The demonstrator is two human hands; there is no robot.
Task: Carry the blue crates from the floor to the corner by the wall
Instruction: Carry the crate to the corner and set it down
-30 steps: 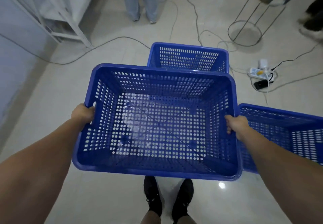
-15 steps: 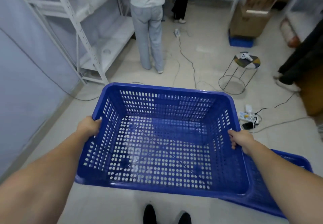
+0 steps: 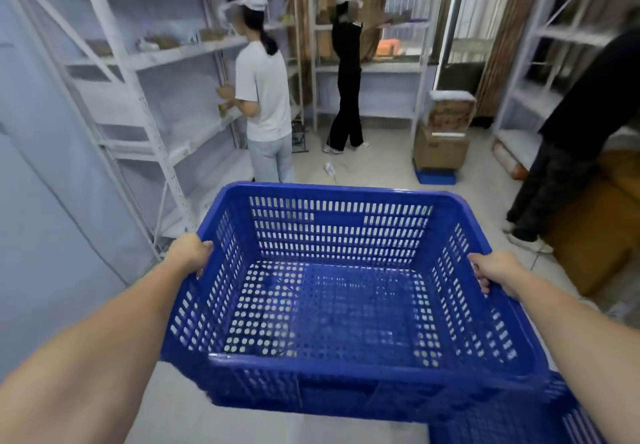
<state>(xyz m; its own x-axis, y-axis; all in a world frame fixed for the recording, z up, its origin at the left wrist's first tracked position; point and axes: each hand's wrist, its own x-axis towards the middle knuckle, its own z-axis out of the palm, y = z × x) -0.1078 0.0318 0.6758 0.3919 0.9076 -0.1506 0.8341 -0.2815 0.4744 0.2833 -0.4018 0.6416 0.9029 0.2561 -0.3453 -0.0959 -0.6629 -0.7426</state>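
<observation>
Out in front of the body, clear of the floor, the blue crate (image 3: 332,291) hung empty between two outstretched arms. The left hand (image 3: 192,253) was wrapped over the left rim, fingers curled down onto the perforated wall; the right hand (image 3: 493,272) was closed the same way on the right rim, fingertips tucked under the lip. One grip per short side — a sensible hold, it seemed, for a wide, light box that would otherwise swing or tip. The near edge sat lower than the far one, so the crate tilted slightly toward the carrier.

At the lower right, part of a second blue crate (image 3: 561,419) showed beneath and behind the carried one; whether the two touched could not be told. Ahead stood white shelving (image 3: 145,62) along the left wall, with a person in a white shirt (image 3: 265,97) busy at it, a person in black (image 3: 346,73) at the far rack, and another dark-clothed figure (image 3: 571,138) at the right edge. A cardboard box (image 3: 440,149) sat on a small blue base on the floor.

By my reading, this was the carrying stage — crate lifted, destination not yet reached. The corner itself could not be picked out. Bystanders near the route looked like the main hazard.
</observation>
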